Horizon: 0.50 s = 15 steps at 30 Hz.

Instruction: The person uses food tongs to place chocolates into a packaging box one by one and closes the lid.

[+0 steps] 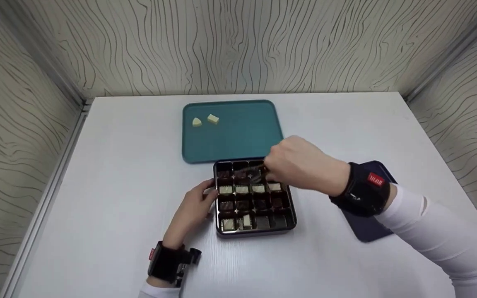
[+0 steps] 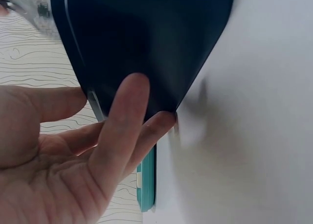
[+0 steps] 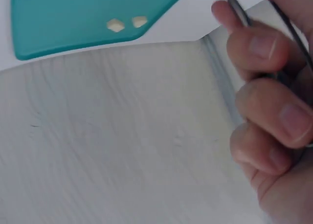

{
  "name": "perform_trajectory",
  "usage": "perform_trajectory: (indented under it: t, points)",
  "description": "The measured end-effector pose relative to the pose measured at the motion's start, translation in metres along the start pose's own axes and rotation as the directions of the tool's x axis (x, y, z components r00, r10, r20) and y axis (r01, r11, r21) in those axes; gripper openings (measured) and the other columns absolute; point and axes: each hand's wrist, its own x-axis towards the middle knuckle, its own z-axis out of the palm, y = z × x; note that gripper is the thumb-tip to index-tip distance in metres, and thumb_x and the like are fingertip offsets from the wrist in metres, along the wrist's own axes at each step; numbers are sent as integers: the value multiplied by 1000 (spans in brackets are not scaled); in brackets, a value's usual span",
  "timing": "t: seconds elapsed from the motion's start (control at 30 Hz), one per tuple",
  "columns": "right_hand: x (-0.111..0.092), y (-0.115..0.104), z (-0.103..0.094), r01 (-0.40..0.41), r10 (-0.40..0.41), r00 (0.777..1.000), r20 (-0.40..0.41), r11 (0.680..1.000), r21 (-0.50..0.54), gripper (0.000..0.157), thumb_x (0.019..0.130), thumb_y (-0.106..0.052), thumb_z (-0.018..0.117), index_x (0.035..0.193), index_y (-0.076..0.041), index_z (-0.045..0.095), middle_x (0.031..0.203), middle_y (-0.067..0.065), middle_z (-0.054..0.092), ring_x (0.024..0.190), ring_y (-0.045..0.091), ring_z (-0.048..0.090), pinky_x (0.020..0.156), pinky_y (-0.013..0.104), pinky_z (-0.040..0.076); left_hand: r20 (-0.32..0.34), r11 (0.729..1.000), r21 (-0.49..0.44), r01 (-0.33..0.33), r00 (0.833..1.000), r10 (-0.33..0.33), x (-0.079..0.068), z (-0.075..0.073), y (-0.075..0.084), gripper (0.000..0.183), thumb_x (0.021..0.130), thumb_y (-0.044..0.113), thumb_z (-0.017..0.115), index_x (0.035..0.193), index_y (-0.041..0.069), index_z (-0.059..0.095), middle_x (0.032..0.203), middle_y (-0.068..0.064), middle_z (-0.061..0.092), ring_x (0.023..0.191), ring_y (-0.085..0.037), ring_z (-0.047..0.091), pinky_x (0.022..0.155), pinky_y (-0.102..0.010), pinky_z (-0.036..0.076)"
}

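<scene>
My right hand [image 1: 298,165] grips a pair of tongs [image 3: 236,8] with its fingers curled round the handles. Over the back rows of a dark divided box [image 1: 259,234], the tongs' far end overlaps the chocolates. My left hand [image 1: 195,207] rests at the box's left side, its thumb at the rim and other fingers extended against the outer wall [image 2: 156,43]. Inside, white chocolates [image 1: 242,189] and dark chocolates [image 1: 242,205] lie in rows of compartments. One white piece [image 1: 246,221] in the front row stands on end. What the tongs hold, I cannot tell.
Behind the box lies a teal tray [image 1: 238,142] with two pale pieces [image 1: 213,119] near its far left corner. A dark blue tray [image 1: 362,231] lies on the right, partly under my right forearm. Wood-patterned panels [image 1: 230,49] enclose the white table [image 1: 131,165].
</scene>
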Motion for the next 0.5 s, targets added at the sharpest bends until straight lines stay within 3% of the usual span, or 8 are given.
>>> perform_trajectory:
  t: [0.07, 0.2, 0.43, 0.5]
  points:
    - [8, 13, 8, -105, 105, 994, -2, 990, 89, 63, 88, -33, 83, 58, -20, 30, 56, -8, 26, 51, 9, 26, 46, 26, 28, -5, 1000, -4, -4, 1000, 4, 1, -1, 0, 49, 109, 18, 53, 153, -4, 49, 151, -27, 59, 126, -40, 70, 88, -42, 63]
    - [31, 35, 31, -269, 271, 963, 19, 944, 192, 64, 94, -38, 79, 58, -19, 30, 54, -8, 25, 48, 10, 31, 50, 25, 25, -8, 1000, -9, -8, 1000, 8, 2, -2, -1, 49, 109, 18, 53, 152, -5, 49, 151, -27, 59, 124, -39, 71, 83, -39, 63]
    - [75, 67, 78, -421, 428, 903, 50, 854, 304, 63, 98, -41, 73, 58, -18, 31, 55, -8, 23, 51, 10, 27, 49, 25, 21, -8, 1000, -7, -17, 1000, 17, 3, 0, 0, 50, 109, 20, 54, 152, -5, 49, 147, -29, 62, 119, -36, 74, 93, -45, 62]
    - [86, 73, 89, -441, 450, 891, 59, 830, 340, 62, 99, -40, 72, 58, -19, 30, 55, -8, 23, 50, 10, 27, 50, 25, 21, -1, 1000, -24, -8, 1000, 8, 2, 0, -1, 51, 109, 20, 54, 153, -4, 49, 143, -29, 64, 106, -32, 77, 84, -41, 63]
